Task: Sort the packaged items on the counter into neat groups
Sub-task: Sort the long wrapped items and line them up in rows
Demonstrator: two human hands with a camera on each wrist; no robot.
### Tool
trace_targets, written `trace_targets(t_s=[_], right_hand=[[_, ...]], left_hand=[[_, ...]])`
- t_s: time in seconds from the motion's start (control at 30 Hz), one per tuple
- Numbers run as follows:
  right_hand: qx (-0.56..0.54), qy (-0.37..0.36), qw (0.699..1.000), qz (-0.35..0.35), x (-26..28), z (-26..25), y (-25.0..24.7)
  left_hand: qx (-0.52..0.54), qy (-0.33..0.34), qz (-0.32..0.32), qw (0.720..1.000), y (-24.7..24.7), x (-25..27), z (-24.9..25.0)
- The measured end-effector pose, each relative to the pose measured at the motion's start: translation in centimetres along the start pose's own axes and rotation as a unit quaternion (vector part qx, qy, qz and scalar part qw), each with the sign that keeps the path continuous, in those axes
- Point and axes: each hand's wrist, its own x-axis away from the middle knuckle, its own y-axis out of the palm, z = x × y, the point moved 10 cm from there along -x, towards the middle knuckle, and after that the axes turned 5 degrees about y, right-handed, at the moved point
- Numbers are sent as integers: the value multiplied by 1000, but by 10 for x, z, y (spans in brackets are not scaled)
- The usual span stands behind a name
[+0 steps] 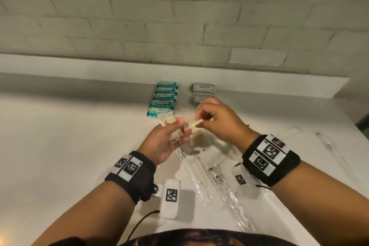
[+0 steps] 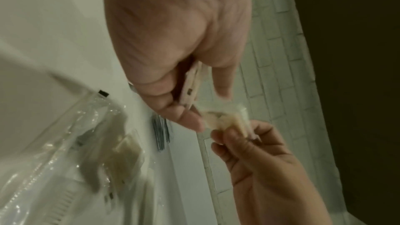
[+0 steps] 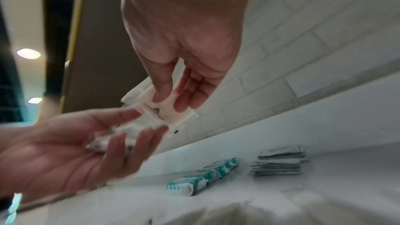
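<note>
Above the white counter (image 1: pixel 79 136) my left hand (image 1: pixel 180 131) holds a small stack of cream packets (image 1: pixel 169 122) between thumb and fingers. These cream packets (image 2: pixel 191 88) show edge-on in the left wrist view. My right hand (image 1: pixel 203 121) pinches one more cream packet (image 1: pixel 195 124) right beside the stack; the same cream packet (image 3: pixel 166 109) shows between its thumb and fingers. A row of teal-and-white packets (image 1: pixel 163 98) lies at the back. To their right sits a pile of grey sachets (image 1: pixel 203 89).
Long clear-wrapped items (image 1: pixel 203 177) lie on the counter under my hands. Another clear wrapper (image 1: pixel 327 144) and a pale pouch (image 1: pixel 291 133) lie at the right. A raised ledge (image 1: pixel 99 66) and a brick wall close off the back. The counter ends at the right.
</note>
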Motion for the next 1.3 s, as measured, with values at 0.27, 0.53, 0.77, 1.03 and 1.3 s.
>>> trace_targets(t_s=[0.27,0.53,0.77,1.03,1.3], right_hand=[[-107,151,983,-13,22,23,-1],[-197,244,948,-49,22,42,12],[-78,178,978,-76,10,26,0],[-134,177,972,-77,4,30,8],[222,187,955,-56,-21,57,-13]], left_hand=[[-20,116,-14,993,8,8,30],[-77,127,-1,989,7,13,24],[-207,114,-29,971,15,9,20],[-253,103,-9,962,11,3,11],[-82,10,8,997,-11,0,-5]])
